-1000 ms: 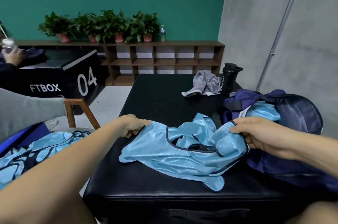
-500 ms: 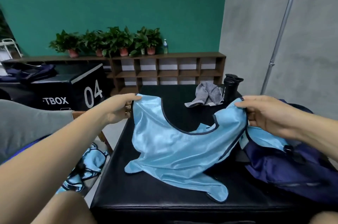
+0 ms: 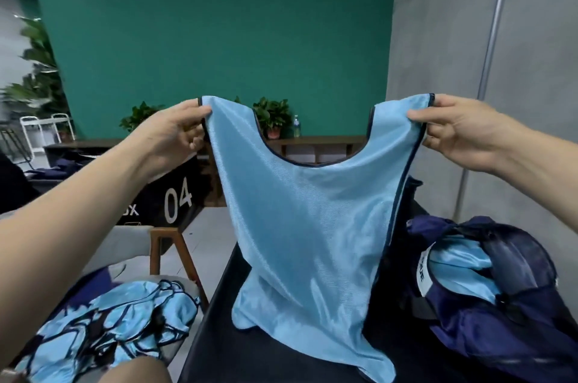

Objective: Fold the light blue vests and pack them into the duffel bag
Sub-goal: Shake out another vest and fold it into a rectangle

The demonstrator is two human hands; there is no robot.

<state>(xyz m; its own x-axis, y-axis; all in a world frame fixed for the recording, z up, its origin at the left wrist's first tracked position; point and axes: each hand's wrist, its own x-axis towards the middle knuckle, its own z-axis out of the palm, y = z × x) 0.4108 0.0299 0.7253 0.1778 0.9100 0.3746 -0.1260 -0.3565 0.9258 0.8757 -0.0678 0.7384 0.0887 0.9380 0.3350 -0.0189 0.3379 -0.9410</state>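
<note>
Since the earlier frames the light blue vest (image 3: 312,226) has gone from lying crumpled on the bench (image 3: 215,339) to hanging up in front of the camera, raised by both hands, and the view has tipped upward so that far more of the green wall (image 3: 219,22) shows. The left hand (image 3: 175,129) pinches the top of one shoulder strap between thumb and curled fingers; the right hand (image 3: 456,129) pinches the other strap in the same way. The two hands are well apart, at about the same height, and the cloth is stretched flat between them, with the dark-trimmed neckline dipping in a curve in the middle. The vest hangs down full length and its lower hem reaches the black padded top of the bench, where it lies in a loose fold

To the right on the bench sits the navy duffel bag (image 3: 500,339), its top open; light blue cloth (image 3: 459,263) lies inside it, beside a white label. Whether that is one vest or more I cannot tell. Low on the left a heap of vests (image 3: 109,320) with dark edging lies tangled on a chair (image 3: 187,260) with wooden legs. Behind the left forearm stands a black box (image 3: 178,198) marked 04. Further back a wooden shelf (image 3: 319,141) runs along the green wall, carrying potted plants (image 3: 272,115) and a small bottle (image 3: 296,126). A grey wall with a thin upright pipe (image 3: 491,48) fills the right
</note>
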